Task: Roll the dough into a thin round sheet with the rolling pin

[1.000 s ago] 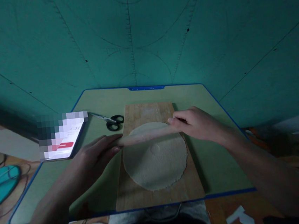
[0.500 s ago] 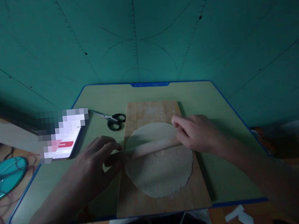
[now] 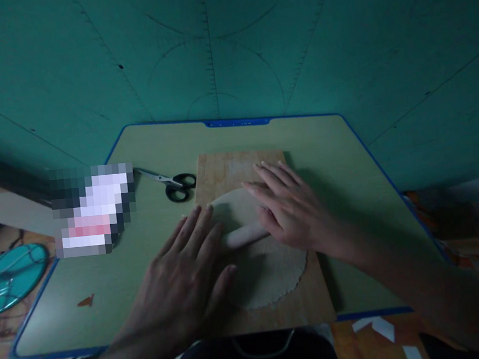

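Observation:
A flat, roughly round sheet of dough [image 3: 270,278] lies on a wooden board [image 3: 238,171]. Across its middle rests a rolling pin [image 3: 247,234], tilted slightly up to the right. My left hand [image 3: 185,275] lies over the pin's left end, fingers stretched out and thumb apart. Over the right end is my right hand [image 3: 288,206], palm down with its fingers extended forward. Both ends of the pin are hidden beneath the hands, and the left hand also covers the dough's left edge.
Black-handled scissors [image 3: 176,186] lie left of the board on the pale table [image 3: 351,191]. A pixelated phone [image 3: 96,207] is farther left, with a small brown scrap [image 3: 85,300] nearer me. Behind the table stands a green wall [image 3: 226,45].
Both hands have gone from gripping the pin's ends to lying flat over it with fingers extended, and have shifted inward. The camera view has moved slightly.

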### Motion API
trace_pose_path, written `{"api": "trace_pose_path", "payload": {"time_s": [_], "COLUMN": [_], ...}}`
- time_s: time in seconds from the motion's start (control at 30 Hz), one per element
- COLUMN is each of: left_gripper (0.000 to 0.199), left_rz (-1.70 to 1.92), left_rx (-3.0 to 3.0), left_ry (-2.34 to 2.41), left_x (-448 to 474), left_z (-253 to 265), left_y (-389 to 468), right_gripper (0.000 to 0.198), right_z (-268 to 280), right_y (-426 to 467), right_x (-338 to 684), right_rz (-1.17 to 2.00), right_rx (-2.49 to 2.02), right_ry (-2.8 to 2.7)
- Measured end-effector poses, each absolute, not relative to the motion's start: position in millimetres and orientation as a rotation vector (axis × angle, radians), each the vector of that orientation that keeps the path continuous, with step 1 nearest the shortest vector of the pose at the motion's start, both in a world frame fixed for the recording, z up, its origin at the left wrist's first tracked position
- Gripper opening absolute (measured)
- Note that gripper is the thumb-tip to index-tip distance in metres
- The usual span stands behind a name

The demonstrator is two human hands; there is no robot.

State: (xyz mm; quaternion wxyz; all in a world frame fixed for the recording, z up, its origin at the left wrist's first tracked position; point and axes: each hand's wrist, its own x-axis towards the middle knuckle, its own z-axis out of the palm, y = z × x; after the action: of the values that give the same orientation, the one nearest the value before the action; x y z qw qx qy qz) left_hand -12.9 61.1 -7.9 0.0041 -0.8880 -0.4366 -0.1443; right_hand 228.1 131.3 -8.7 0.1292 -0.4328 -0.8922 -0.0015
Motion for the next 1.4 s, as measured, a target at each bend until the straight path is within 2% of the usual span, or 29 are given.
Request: {"api": "trace_pose_path", "payload": {"time_s": [0.17, 0.33, 0.7, 0.87, 1.0, 1.17, 1.4], "left_gripper": [0.067, 0.069, 0.075, 0.066, 0.08, 0.073, 0.075], "left_rz": [-0.382, -0.352, -0.413, -0.399, -0.416, -0.394, -0.347], "left_rx": [-2.697, -2.671, -2.69, -2.882, -2.927, -2.958, -2.995], "left_ry": [-1.288, -1.225, -1.545, -1.508, -1.33, -1.259, -1.324], "left_x": [0, 5, -23, -37, -29, -31, -27], "left_z": [-6, -9, -17, -19, -16, -11, -9], "left_y": [23, -1, 84, 62, 25, 10, 10], "right_gripper": [0.053, 0.053, 0.049, 0.044, 0.039, 0.033, 0.032], "right_z": [-6, -5, -8, -4, 1, 2, -4], "right_y": [101, 79, 174, 177, 174, 176, 176], "right_x": [238, 248, 206, 198, 183, 153, 145], "right_rz": [0.04, 0.055, 0.079, 0.074, 0.165, 0.179, 0.113], "right_rx": [-1.249, -1.198, -1.373, -1.444, -1.48, -1.43, -1.357], "right_ry": [-2.621, -2.661, -2.61, -2.591, -2.552, -2.482, -2.465]}}
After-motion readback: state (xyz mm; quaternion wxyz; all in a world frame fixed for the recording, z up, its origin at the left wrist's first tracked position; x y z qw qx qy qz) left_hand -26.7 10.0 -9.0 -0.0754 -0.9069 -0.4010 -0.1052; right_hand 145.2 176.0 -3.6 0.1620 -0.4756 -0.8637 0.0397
